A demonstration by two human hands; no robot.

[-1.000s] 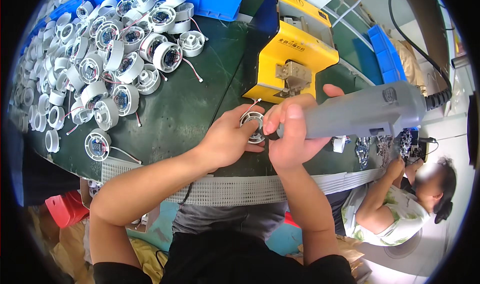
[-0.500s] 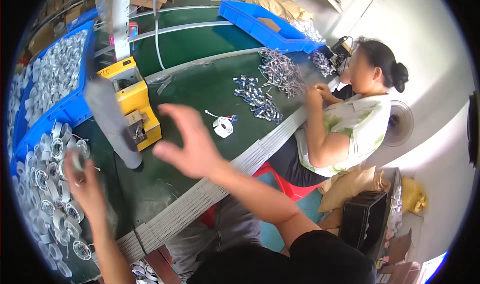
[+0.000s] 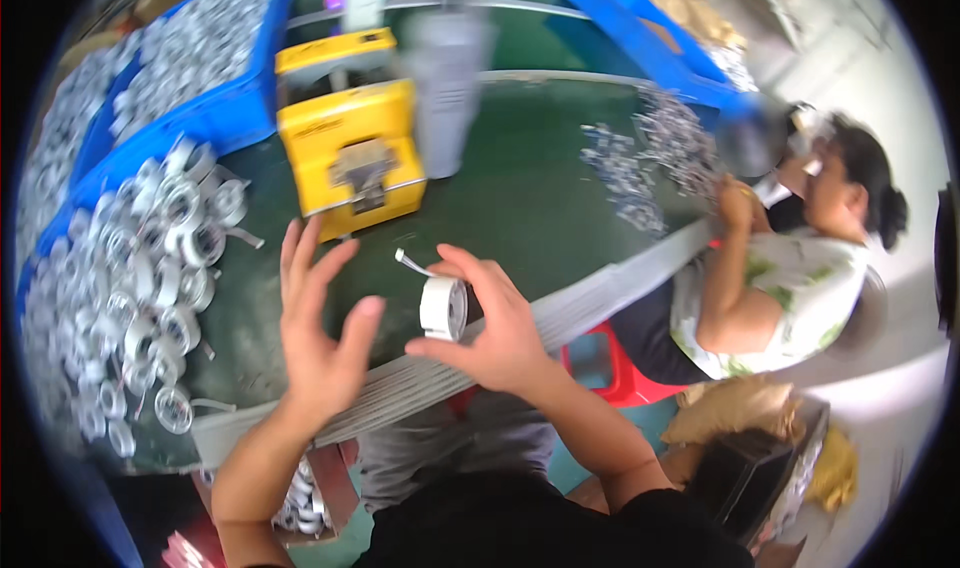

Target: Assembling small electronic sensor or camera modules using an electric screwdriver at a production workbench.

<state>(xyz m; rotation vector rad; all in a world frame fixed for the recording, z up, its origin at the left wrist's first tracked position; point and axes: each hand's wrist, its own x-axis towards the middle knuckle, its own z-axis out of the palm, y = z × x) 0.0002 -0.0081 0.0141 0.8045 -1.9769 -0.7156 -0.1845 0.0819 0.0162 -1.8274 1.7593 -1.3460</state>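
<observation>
My right hand (image 3: 500,330) holds a white round plastic housing (image 3: 436,306) between thumb and forefinger above the green tabletop. A short white wire with a small connector (image 3: 402,257) sticks out of the housing's upper left. To its left, my left hand (image 3: 322,343) is raised with fingers and thumb spread and nothing visible in it. Just beyond both hands stands a yellow machine (image 3: 355,158) with a metal fixture on its front. Left of my left hand lies a heap of similar white round housings (image 3: 150,278), some with wires.
Blue crates (image 3: 225,103) full of small white parts stand at the far left. A blurred grey upright cylinder (image 3: 445,98) is beside the machine. At right, a co-worker (image 3: 780,298) sits by piles of wired parts (image 3: 670,143). A white slatted strip (image 3: 590,293) edges the table.
My right hand has come to grip a white housing near the table's front. My left hand has moved right, away from the heap, and spread open. The view has shifted left.
</observation>
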